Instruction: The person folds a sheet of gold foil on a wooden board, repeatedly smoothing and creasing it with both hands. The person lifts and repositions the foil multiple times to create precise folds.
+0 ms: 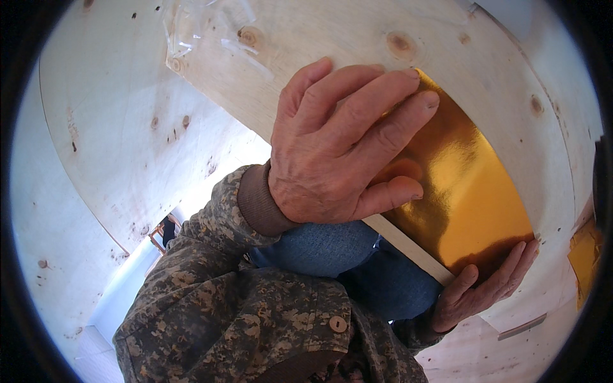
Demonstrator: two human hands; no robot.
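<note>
A shiny gold sheet (476,191) lies on a pale plywood surface (332,38) with brown knots. My left hand (345,143) is over its left part, back upward, fingers stretched out and thumb apart. Its fingertips reach the sheet's far corner; whether the palm presses down is hidden. At the sheet's near right corner is my right hand (482,290), fingers extended along the edge and thumb apart. Neither hand shows anything gripped. A pale, straight wooden edge (412,249) runs along the sheet's near side, above my jeans.
Crumpled clear plastic (214,29) lies on the wood at the far left. At the right rim is another gold piece (584,262), with a dark object (599,185) beyond it. A thin flat strip (522,326) lies below my right hand. More knotted plywood (121,108) spreads leftward.
</note>
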